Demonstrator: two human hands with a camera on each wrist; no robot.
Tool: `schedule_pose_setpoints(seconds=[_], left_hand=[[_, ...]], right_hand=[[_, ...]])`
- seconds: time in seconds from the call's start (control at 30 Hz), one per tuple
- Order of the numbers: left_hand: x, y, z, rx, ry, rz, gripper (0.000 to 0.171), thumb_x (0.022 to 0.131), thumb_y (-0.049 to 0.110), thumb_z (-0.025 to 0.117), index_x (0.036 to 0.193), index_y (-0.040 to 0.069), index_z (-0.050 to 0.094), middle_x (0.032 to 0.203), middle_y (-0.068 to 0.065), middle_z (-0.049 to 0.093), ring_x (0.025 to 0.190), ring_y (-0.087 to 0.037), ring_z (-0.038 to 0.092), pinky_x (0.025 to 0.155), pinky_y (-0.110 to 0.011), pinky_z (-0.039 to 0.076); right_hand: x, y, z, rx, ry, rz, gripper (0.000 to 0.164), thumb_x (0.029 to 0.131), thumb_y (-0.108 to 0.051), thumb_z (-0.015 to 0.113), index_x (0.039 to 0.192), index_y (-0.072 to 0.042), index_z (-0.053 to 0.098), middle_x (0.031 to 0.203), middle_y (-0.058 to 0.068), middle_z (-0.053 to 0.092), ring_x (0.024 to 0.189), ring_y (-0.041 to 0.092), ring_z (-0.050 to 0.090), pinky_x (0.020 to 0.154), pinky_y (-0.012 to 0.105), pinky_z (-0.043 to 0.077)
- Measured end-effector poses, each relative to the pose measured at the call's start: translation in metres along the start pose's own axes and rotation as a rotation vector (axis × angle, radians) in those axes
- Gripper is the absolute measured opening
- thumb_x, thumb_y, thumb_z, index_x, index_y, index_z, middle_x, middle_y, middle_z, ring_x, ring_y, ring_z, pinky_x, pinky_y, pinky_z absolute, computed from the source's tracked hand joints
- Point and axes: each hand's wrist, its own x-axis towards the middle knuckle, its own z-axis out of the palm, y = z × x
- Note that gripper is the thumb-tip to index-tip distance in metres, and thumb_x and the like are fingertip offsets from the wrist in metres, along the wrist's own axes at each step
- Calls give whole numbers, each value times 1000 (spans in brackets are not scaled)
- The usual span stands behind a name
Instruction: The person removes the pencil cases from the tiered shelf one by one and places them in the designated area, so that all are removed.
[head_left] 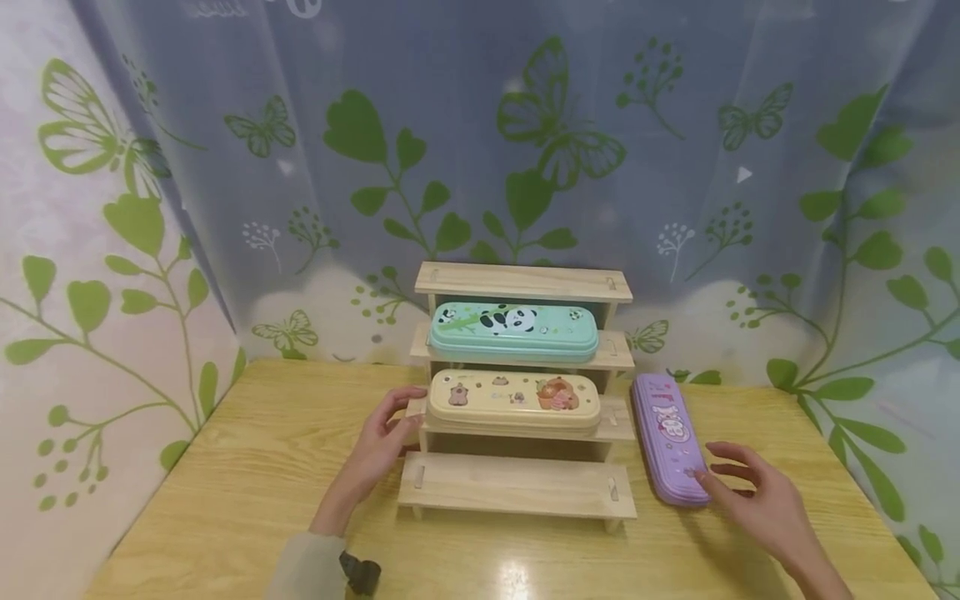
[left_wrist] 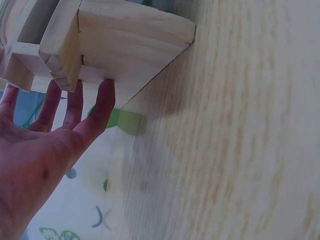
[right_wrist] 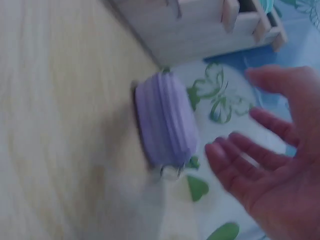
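**Purple case lay lengthwise beside the stepped rack, one hand near each**

A wooden table [head_left: 247, 467] carried everything, backed by a curtain [head_left: 675, 167] printed with green leaves and butterflies; on the table stood a stepped wooden rack [head_left: 517, 487], its tiers running left to right; the second tier from the top held a teal pencil case [head_left: 513, 332] with a panda print, and the tier below held a cream pencil case [head_left: 513, 400], both lying with their long axes across the rack; just beside the rack's right end, flat on the table, lay the purple pencil case [head_left: 667, 437], its long axis running from the curtain toward the person, the near end angled slightly to the right; the right hand [head_left: 757, 496] hovered at that near end with fingers spread and loosely extended, and whether the fingertips touched the case could not be told; the left hand [head_left: 378, 446] rested at the rack's left end beside the cream case, its fingers [left_wrist: 102, 102] straight, slightly apart, and touching the wood
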Motion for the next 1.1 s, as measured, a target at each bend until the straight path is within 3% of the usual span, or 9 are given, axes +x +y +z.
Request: schedule_pose_setpoints(seconds=[0.07,0.2,0.33,0.87,1.1], left_hand=[[1,0,-2,1,1,1,34,105,19,55,138,23,54,153,-10,44,121,-35,60,87,-45,60],[2,0,-3,-6,1,2,34,104,17,55,138,22,55,150,-11,47,115,-30,63,84,-43,61],[4,0,-1,-12,-11,6,34,104,16,55,138,20,54,147,-13,48,111,-28,65,83,-41,62],[5,-1,2,-35,0,24,33,103,10,53,135,18,55,141,-16,49,106,-27,67,83,-43,62],[4,-1,1,-39,7,28,34,102,10,53,135,17,55,141,-16,50,105,-27,67,83,-41,62]], right_hand=[[1,-10,5,61,48,-99,40,91,-18,78,127,-5,64,111,-40,55,96,-16,60,72,13,56],[5,-29,13,170,70,-221,37,89,-3,77,124,0,64,115,-32,63,102,-10,65,77,12,56],[10,-44,17,239,69,-286,38,87,5,75,123,1,64,116,-26,66,104,-6,67,78,13,56],[33,-86,44,485,10,-438,41,83,18,70,122,17,58,119,-9,68,107,4,69,85,16,57],[38,-99,55,458,-23,-413,44,86,10,74,127,10,60,121,12,67,109,9,69,88,20,58]])
